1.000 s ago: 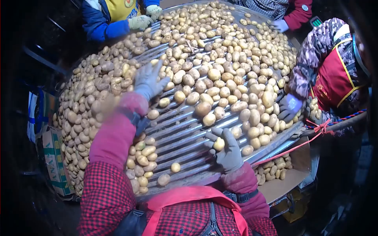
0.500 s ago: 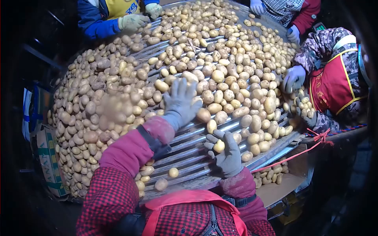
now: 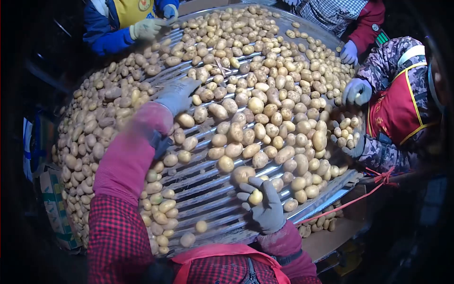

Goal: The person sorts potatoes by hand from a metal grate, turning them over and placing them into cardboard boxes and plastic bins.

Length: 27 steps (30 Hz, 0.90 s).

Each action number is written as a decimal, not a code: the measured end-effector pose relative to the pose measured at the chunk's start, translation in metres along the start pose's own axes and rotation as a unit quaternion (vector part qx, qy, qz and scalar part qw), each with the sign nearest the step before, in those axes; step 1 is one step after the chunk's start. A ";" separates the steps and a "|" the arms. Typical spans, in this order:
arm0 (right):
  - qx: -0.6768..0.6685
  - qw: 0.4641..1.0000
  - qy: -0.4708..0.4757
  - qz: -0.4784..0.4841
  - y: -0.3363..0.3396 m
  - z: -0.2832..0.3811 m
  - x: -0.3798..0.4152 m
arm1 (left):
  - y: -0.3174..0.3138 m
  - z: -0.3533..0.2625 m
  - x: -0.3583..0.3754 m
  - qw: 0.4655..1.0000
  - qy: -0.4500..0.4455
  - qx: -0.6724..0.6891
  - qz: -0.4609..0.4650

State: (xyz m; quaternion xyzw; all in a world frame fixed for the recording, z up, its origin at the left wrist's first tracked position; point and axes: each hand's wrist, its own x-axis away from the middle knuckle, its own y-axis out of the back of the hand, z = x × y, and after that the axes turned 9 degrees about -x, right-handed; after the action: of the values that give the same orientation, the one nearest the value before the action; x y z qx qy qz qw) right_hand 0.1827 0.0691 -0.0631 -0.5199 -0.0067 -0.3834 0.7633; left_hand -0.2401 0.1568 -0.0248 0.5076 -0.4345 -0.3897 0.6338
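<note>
Basically, right hand (image 3: 265, 206) half-curls round a small potato (image 3: 256, 197) above the slatted tabletop (image 3: 201, 187), likely so it won't roll; blurred left hand (image 3: 178, 94) is by loose potatoes (image 3: 186, 120), grip can't tell.

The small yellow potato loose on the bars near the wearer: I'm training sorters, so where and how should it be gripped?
Likely pinch the small yellow potato by its rounded sides, from the right: bare bars lie there, while a browner potato sits close at lower left.

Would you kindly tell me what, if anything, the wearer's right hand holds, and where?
The right hand holds a small potato, seemingly by its sides, within curled fingers.
</note>
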 end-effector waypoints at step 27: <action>0.010 1.000 0.004 -0.024 -0.003 0.002 -0.003 | -0.014 0.023 0.019 0.998 0.009 -0.001 0.058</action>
State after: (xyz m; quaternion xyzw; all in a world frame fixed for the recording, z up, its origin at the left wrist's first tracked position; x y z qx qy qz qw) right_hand 0.1797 0.0719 -0.0609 -0.5104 -0.0198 -0.4034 0.7591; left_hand -0.2569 0.1296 -0.0330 0.4849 -0.4569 -0.3481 0.6595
